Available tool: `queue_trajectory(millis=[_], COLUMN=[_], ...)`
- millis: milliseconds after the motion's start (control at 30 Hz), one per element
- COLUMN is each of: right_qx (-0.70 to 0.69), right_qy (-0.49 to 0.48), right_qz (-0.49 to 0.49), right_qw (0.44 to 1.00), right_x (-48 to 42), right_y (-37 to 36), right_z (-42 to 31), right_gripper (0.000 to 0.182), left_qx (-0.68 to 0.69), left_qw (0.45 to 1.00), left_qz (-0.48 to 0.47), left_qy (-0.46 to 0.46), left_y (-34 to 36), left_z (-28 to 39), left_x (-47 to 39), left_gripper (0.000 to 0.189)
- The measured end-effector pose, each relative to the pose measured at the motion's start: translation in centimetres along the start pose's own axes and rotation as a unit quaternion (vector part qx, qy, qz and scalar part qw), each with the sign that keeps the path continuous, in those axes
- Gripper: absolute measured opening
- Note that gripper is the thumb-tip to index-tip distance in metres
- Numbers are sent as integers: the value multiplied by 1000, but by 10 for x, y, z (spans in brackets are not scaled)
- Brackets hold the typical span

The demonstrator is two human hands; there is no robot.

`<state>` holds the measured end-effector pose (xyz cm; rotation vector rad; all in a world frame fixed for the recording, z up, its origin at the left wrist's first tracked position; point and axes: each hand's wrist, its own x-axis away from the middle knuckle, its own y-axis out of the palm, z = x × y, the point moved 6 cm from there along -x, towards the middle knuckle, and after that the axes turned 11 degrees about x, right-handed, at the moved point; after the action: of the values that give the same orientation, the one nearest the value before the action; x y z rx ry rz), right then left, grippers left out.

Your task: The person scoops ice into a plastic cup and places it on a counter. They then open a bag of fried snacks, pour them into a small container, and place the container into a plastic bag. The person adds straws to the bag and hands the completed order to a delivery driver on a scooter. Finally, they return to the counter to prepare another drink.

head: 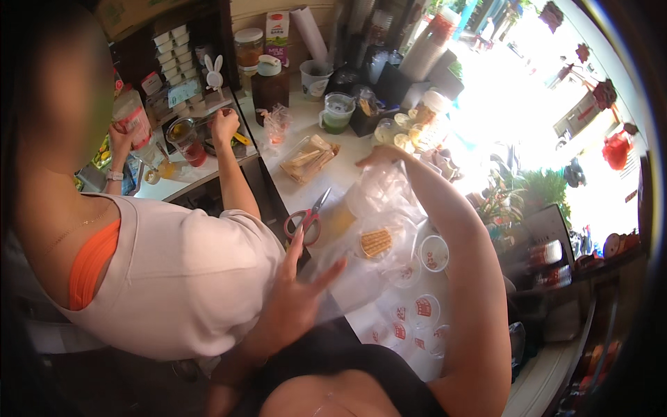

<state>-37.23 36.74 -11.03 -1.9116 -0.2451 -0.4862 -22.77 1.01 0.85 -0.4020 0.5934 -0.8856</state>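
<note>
My left hand [297, 305] is held low over the counter's near edge, its fingers spread. Its index fingertip overlaps a handle of red-handled scissors [307, 221]; I cannot tell whether they touch. A clear plastic bag [388, 195] lies in front of my hands, bunched at its far end. Ridged golden-brown wafers or biscuits [376, 243] show within or through the plastic, and something yellow [338, 218] shows beside them. My right hand [384, 155] is stretched out, bent at the wrist, between the bag's bunched end and small lidded tubs [404, 140]. Its grip is blurred.
At left a co-worker [172, 276] holds a large bottle [135, 122] near a cup of red drink [187, 146]. A tray of wooden sticks [310, 159], a green-filled jug [336, 112] and stacked cups [430, 47] stand farther back. Printed clear lids [424, 311] cover the near counter.
</note>
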Motion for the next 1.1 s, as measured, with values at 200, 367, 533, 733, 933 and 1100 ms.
queue_trajectory(millis=[200,367,533,733,933,1100], right_qx=[93,49,12,-97,-60,-7], right_qy=[158,378,207,-111,-160,-95], right_qz=[-33,94,283,306,109,103], right_qw=[983,920,937,940,979,990], right_x=[-29,11,30,185,236,198], right_y=[67,41,-38,-139,-44,79], right_z=[31,19,6,-160,-246,-214], right_gripper=[59,92,92,70,75,80], left_qx=[78,117,239,409,472,480], left_qw=[983,970,934,862,834,836], left_qz=[-39,-29,-31,6,5,-24], left_qy=[-159,-212,-263,-299,-285,-266], left_y=[-7,3,9,20,10,14], left_z=[-16,-28,-34,-42,-33,-25], left_x=[53,57,47,39,25,9], left_gripper=[48,60,80,93,96,98])
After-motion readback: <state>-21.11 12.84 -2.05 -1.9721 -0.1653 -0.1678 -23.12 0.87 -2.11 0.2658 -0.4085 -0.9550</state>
